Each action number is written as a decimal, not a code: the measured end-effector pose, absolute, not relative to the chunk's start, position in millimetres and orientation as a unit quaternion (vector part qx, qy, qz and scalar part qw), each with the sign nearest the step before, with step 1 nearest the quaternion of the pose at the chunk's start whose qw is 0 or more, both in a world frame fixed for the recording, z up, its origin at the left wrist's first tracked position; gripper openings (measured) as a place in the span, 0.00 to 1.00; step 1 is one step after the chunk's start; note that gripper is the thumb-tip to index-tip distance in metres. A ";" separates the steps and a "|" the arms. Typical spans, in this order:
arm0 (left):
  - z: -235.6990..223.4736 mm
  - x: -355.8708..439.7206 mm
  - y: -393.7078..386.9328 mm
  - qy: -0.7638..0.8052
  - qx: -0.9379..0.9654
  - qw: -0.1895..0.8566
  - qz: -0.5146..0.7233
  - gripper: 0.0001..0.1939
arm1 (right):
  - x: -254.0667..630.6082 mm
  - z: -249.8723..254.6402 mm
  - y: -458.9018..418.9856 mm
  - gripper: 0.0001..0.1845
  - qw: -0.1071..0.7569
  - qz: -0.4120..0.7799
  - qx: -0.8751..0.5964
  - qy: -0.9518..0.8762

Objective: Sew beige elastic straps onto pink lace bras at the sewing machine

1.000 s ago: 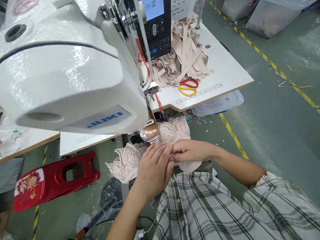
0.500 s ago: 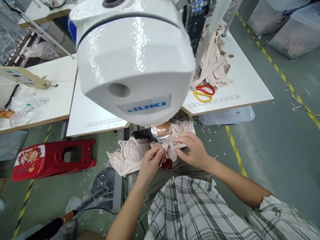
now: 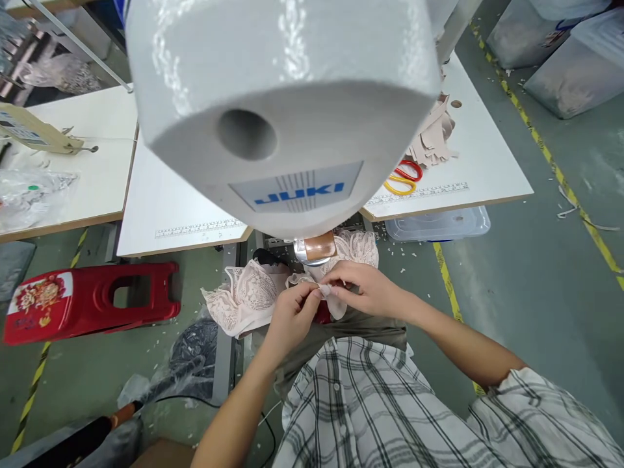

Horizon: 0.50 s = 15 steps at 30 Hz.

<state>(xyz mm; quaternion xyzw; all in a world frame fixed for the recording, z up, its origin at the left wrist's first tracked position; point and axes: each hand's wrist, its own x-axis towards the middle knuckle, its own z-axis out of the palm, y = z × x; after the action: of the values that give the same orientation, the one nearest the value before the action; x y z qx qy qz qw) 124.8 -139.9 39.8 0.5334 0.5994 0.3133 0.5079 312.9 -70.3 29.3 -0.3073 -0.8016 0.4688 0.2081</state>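
A pale pink lace bra (image 3: pixel 248 291) lies across the front of a white sewing machine (image 3: pixel 287 117), one cup to the left and more lace to the right below the machine head. My left hand (image 3: pixel 294 311) pinches the bra's fabric at the middle between thumb and fingers. Close against it, my right hand (image 3: pixel 363 289) pinches a small pale fabric strip (image 3: pixel 336 305) at the same spot, its loose end hanging down. The fingertips of both hands nearly meet. The machine's needle area is hidden behind its head and a brown-and-silver part (image 3: pixel 316 249).
On the right table (image 3: pixel 487 143) lie red-and-yellow scissors (image 3: pixel 404 177) and a pile of pale fabric strips (image 3: pixel 433 140). A clear plastic lid (image 3: pixel 439 224) is under that table's edge. A red stool (image 3: pixel 92 302) stands on the floor to the left.
My right hand has moved left, close to my left hand, drawing the strip in to the fabric there. My head has come nearer the machine, which looks larger.
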 end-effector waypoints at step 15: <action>41.9 116.9 -136.2 0.534 0.546 0.579 0.285 0.15 | 302.9 17.1 -64.5 0.20 0.095 0.814 -0.302 -0.488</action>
<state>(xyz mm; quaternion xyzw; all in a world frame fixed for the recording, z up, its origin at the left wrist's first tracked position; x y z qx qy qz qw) 116.9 -136.2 41.9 0.5460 0.5342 0.2853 0.5789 302.9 -64.5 17.1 -0.3020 -0.4875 0.8136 0.0953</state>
